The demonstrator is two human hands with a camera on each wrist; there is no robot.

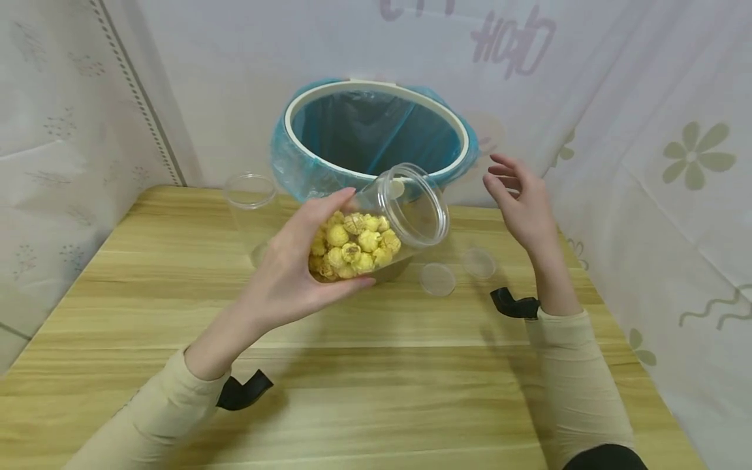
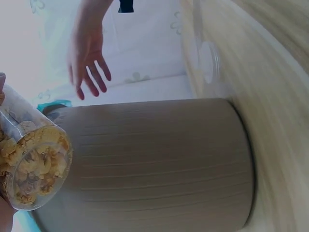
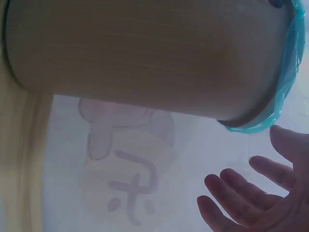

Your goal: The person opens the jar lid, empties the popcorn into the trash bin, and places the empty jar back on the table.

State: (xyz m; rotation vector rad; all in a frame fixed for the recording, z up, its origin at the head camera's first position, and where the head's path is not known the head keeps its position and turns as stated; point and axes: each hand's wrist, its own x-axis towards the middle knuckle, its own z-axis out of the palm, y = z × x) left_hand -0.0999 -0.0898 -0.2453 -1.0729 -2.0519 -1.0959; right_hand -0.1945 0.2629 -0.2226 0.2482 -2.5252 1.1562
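Note:
A clear plastic jar (image 1: 414, 209) holding yellow popcorn (image 1: 355, 243) is gripped by my left hand (image 1: 288, 267), thumb on one side and fingers on the other. The jar is tilted, its uncapped mouth pointing up and right at the near rim of a trash bin (image 1: 376, 83). In the left wrist view the jar's base (image 2: 41, 169) shows popcorn behind it. My right hand (image 1: 523, 202) hangs in the air to the right of the bin, its fingers loosely bent and holding nothing. The right wrist view shows those fingers (image 3: 236, 195) spread apart beside the bin.
A blue bag (image 1: 288, 163) lines the grey-brown bin (image 2: 149, 164). An uncapped clear jar (image 1: 249, 202) stands left of it. Two round clear lids (image 1: 437, 279) lie on the wooden table (image 1: 376, 391). Printed white cloth (image 1: 205, 78) hangs behind and at the sides.

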